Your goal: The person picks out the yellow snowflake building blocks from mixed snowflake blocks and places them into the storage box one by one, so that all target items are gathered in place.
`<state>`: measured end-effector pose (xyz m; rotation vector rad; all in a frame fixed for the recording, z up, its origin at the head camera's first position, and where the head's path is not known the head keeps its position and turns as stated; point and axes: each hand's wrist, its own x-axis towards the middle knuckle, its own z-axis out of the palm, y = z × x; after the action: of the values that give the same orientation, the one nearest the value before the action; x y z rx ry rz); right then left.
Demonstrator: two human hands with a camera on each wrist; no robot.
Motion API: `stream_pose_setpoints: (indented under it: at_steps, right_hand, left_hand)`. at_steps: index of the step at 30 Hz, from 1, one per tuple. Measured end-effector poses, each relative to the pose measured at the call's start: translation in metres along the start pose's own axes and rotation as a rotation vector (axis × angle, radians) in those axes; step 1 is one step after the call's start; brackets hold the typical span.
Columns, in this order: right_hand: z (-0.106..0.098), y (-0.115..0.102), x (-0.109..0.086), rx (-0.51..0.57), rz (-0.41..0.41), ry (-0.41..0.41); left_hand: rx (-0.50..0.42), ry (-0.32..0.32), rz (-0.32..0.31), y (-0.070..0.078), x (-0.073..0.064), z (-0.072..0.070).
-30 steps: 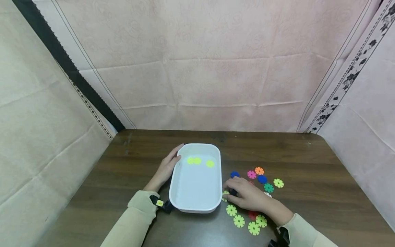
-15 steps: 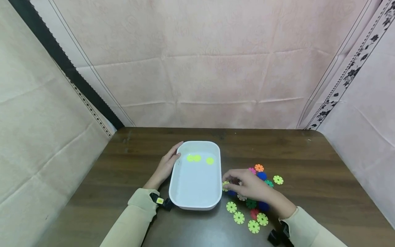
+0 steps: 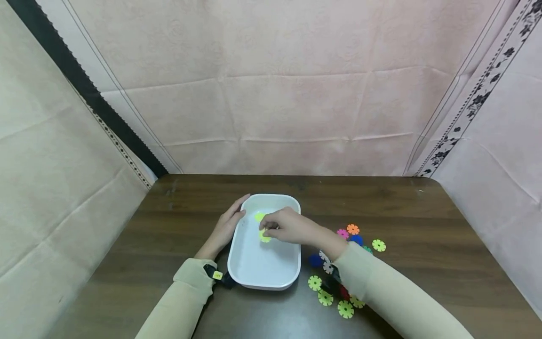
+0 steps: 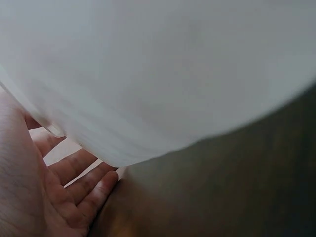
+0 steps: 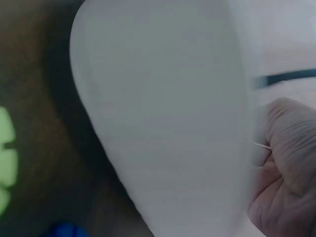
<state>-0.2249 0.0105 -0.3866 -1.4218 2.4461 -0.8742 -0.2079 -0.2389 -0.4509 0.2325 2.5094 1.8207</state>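
Observation:
Over the white tray (image 3: 254,273) my right hand (image 3: 292,227) pinches a yellow-green notched disc (image 3: 264,237) between thumb and fingertips. Another yellow-green disc (image 3: 259,216) lies on the tray floor just beyond it; my hand hides the tray area to its right. In the right wrist view, a thin edge shows at the fingertips of the curled right hand (image 5: 284,173). My left hand (image 3: 224,230) holds the tray's left side, thumb at the rim. The left wrist view shows that hand's fingers (image 4: 81,190) spread along the outside wall.
Right of the tray lie several loose notched discs: yellow-green (image 3: 325,297), blue (image 3: 315,261), white (image 3: 328,267), orange (image 3: 353,229) and pink (image 3: 342,233). My right sleeve (image 3: 389,282) covers part of this group. A light cloth (image 3: 271,103) hangs behind the wooden table (image 3: 203,193).
My right hand has taken a yellow-green disc from the table right of the tray and carried it left over the tray. The left hand keeps its place at the tray.

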Motion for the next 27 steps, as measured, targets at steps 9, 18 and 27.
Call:
stream_pose_setpoints:
  at_steps: [9, 18, 27]
  right_hand:
    - [-0.006, 0.012, 0.002, -0.126, 0.036, 0.019]
    - [-0.042, 0.055, -0.111, -0.089, 0.032, 0.381]
    - [-0.024, 0.118, -0.223, -0.070, 0.370, 0.434]
  left_hand:
    - [0.003, 0.032, 0.031, -0.015, 0.005, 0.011]
    - [-0.013, 0.086, 0.064, -0.010, 0.006, 0.006]
    - [-0.034, 0.083, 0.061, -0.015, 0.004, 0.001]
